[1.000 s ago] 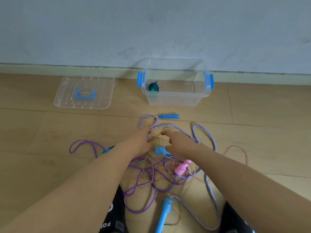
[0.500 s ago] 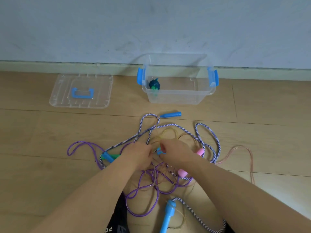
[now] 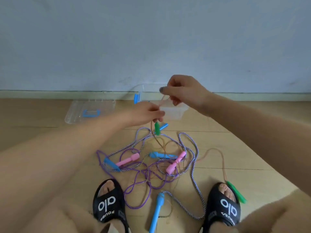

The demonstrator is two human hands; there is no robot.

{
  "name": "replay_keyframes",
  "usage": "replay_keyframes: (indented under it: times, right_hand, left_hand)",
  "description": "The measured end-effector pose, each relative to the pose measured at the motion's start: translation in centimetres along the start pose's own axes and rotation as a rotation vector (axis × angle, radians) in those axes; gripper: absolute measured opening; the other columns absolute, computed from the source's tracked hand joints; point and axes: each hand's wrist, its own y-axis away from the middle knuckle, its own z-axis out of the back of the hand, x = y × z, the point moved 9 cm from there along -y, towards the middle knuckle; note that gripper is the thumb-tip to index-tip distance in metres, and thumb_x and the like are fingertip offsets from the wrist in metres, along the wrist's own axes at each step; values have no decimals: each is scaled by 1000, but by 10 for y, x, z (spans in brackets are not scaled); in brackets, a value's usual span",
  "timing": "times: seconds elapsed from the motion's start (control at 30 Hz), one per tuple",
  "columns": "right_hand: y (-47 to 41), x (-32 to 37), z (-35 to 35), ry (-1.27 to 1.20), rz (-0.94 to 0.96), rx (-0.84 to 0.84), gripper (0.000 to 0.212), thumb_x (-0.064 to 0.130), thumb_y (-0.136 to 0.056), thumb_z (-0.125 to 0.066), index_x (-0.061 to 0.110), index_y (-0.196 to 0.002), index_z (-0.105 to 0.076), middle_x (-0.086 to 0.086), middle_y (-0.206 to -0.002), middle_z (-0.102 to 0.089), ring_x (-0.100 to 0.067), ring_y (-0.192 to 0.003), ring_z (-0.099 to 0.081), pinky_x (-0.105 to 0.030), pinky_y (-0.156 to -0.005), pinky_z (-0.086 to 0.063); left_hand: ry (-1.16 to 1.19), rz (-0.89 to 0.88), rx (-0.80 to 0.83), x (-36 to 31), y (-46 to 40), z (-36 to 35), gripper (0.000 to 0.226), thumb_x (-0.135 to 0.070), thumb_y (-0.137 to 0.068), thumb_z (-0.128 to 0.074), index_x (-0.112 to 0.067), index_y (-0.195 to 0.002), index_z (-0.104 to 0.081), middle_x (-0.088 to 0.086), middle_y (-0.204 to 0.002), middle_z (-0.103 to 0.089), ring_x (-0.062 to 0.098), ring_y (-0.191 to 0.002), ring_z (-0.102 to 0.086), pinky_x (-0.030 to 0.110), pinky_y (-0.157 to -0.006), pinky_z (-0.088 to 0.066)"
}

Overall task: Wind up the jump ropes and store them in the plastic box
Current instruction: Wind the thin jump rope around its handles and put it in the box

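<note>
Both hands are up off the wooden floor (image 3: 235,148), in front of the clear plastic box w/ blue side latches (image 3: 175,111), which sits by the baseboard. Left hand (image 3: 144,113), just left of the box front: grip closed, fingers pinching the thin translucent tan cord (image 3: 154,130) right above its green plastic handle (image 3: 157,128); handle hangs down below the hand, nearer the person than the box. Right hand (image 3: 183,91), over the box's upper right part: grip also closed, pinching the same cord higher up, so a short bit runs between the 2 hands. From the left hand the cord drops into the tangle on the floor, nearer than the box: a purple-and-white braided rope (image 3: 193,148), a thin purple plastic rope (image 3: 134,187), 2 pink handles (image 3: 127,160), several blue handles (image 3: 158,212). Second green handle (image 3: 236,194) lies far right of the box line, touching the right black slide sandal (image 3: 223,211); left black sandal (image 3: 109,202) is on the other side of the tangle. Clear lid w/ blue handle (image 3: 89,111) lies flat on the floor, left of the box. Box contents can't be told, hands cover it.
</note>
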Motion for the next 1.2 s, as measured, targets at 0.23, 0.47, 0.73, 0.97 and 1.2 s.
replay_keyframes:
  times: [0.23, 0.47, 0.73, 0.97, 1.2]
  right_hand:
    - [53, 26, 95, -372, 82, -364, 17, 4, -82, -69, 10, -95, -60, -7, -83, -63, -20, -66, -60, -28, -69, -55]
    - [57, 8, 51, -527, -160, -35, 34, 26, -86, -72, 13, -116, -62, -9, -119, -66, -25, -103, -70, -39, -95, -55]
    - [69, -15, -45, 174, -140, 497, 38, 17, -80, -70, 20, -118, -65, 1, -97, -76, -9, -101, -68, -23, -92, -46]
    - [39, -3, 14, 570, -24, 151, 5, 18, -85, -65, 19, -88, -69, 1, -70, -69, -11, -66, -70, -22, -62, -43]
    - [41, 7, 43, 70, -35, 28, 6, 9, -87, -67, 7, -92, -70, -6, -73, -54, -13, -54, -49, -26, -55, -48]
  left_hand:
    - [47, -147, -46, -53, 38, 17, 33, -26, -104, -42, -3, -86, -59, 2, -77, -76, 12, -78, -69, 32, -83, -54]
    - [253, -250, -265, -101, 57, 48, 37, -30, -105, -40, -5, -79, -52, 10, -62, -65, 22, -60, -62, 34, -64, -54]
    - [682, -309, -331, -99, 65, 78, 36, -33, -105, -39, -13, -76, -42, 3, -57, -45, 23, -55, -51, 37, -63, -53]
    - [105, -181, -380, -55, 53, 90, 36, -35, -103, -42, -10, -76, -43, -4, -57, -36, 19, -52, -36, 33, -54, -49]
    - [-237, 63, -200, -10, 40, 87, 29, -30, -98, -50, -7, -88, -64, 1, -84, -75, 13, -79, -70, 35, -88, -53]
